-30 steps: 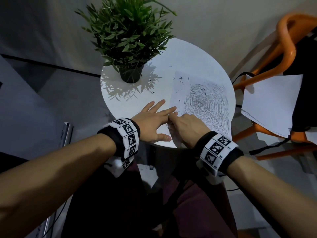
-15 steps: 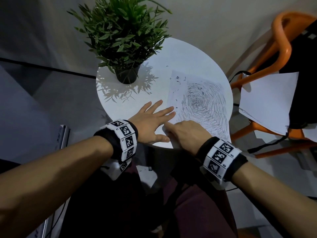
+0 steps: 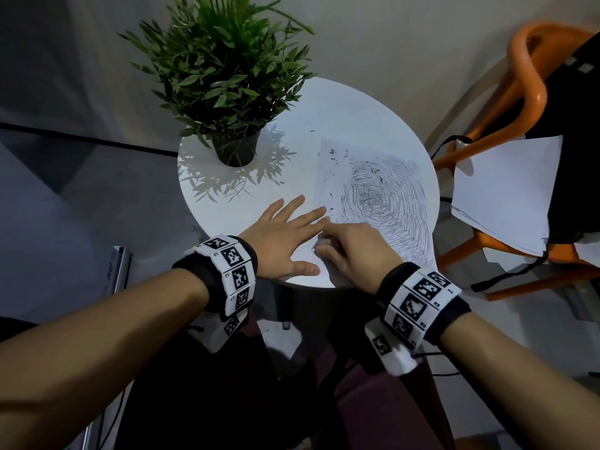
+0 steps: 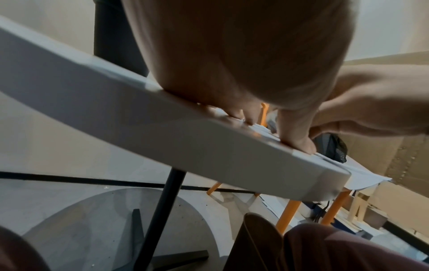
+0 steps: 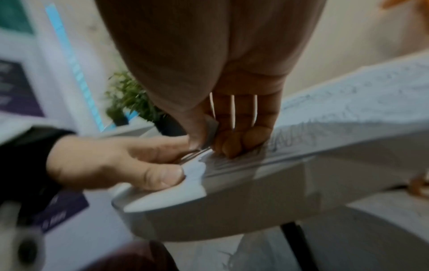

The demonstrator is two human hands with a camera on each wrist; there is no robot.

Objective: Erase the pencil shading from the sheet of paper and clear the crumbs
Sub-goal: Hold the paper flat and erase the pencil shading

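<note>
A sheet of paper [image 3: 383, 203] covered in swirling pencil shading lies on the right half of the round white table [image 3: 341, 118]. Dark eraser crumbs [image 3: 332, 154] dot the sheet's upper left and the tabletop beyond. My left hand [image 3: 285, 235] lies flat with fingers spread, its fingertips on the sheet's left edge. My right hand [image 3: 344, 251] is curled over the sheet's near left corner, pinching a small grey-white eraser [image 5: 211, 132] between thumb and fingers and pressing it to the paper [image 5: 348, 117]. In the left wrist view my left hand [image 4: 243, 91] presses on the table rim [image 4: 162, 132].
A potted green plant [image 3: 227, 79] stands at the table's back left. An orange chair [image 3: 526, 102] at the right carries loose white sheets [image 3: 503, 193] and a black bag. The table's near edge is right under both wrists.
My right hand has drawn back a little toward the near edge, rubbing the eraser at the sheet's lower left. The left hand stays flat on the paper's edge.
</note>
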